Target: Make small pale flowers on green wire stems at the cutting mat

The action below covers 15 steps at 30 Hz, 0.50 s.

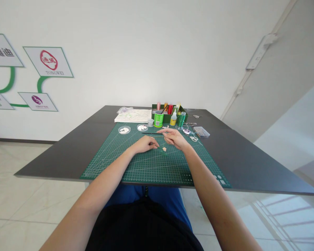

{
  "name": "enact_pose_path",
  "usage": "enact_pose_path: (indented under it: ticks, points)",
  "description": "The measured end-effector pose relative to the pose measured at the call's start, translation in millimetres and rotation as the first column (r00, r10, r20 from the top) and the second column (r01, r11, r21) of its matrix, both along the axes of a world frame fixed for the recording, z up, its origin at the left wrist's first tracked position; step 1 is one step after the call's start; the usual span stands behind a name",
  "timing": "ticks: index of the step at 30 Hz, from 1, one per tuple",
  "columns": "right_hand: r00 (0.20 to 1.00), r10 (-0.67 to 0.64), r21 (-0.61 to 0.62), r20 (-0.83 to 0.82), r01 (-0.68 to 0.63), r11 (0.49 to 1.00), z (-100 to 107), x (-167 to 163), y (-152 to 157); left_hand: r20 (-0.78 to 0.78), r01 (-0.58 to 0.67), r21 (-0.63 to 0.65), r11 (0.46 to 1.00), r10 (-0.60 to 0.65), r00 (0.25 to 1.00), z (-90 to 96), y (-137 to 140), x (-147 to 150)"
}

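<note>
My left hand (146, 144) rests low over the green cutting mat (136, 165), its thumb and fingertips closed at a thin green stem. At the stem's other end is a small pale pink flower-like piece (164, 149), just above the mat. My right hand (176, 138) is to the right and a little farther away. Its index finger stretches left along a thin dark stick-like tool (149, 133), at or touching its right end, while the other fingers are bent. I cannot make out the tool's exact kind.
Two clear dishes of white pieces (124, 130) stand left of a green can (158, 119). A glue bottle (173, 119) is beside it, before a dark green box (154, 107) of colored tubes. White-handled scissors (193, 138) and a clear case (201, 132) lie right.
</note>
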State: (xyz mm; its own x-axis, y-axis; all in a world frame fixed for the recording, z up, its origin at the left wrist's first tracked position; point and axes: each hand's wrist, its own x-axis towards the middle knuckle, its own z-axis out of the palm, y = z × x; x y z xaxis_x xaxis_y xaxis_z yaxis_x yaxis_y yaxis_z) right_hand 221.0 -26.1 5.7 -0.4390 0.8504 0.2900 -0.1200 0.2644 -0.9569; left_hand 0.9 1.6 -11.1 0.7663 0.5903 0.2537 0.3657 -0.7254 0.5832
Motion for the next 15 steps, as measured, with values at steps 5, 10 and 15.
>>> enact_pose_path:
  ticks: [5,10,15]
  points:
    - [0.999,-0.042,0.000,-0.006,0.042,0.999,-1.1,0.2,1.2,0.056,0.017,-0.063,0.998,-0.014,0.998,0.3,-2.5,3.0]
    - [0.996,-0.089,-0.001,-0.024,0.089,0.996,-4.5,2.2,5.4,0.086,0.006,-0.067,0.998,-0.001,0.996,0.7,-3.8,5.3]
    - [0.991,-0.125,-0.006,-0.052,0.125,0.992,-9.4,5.5,11.8,0.120,-0.006,-0.106,0.994,0.019,0.993,2.3,-4.8,6.4]
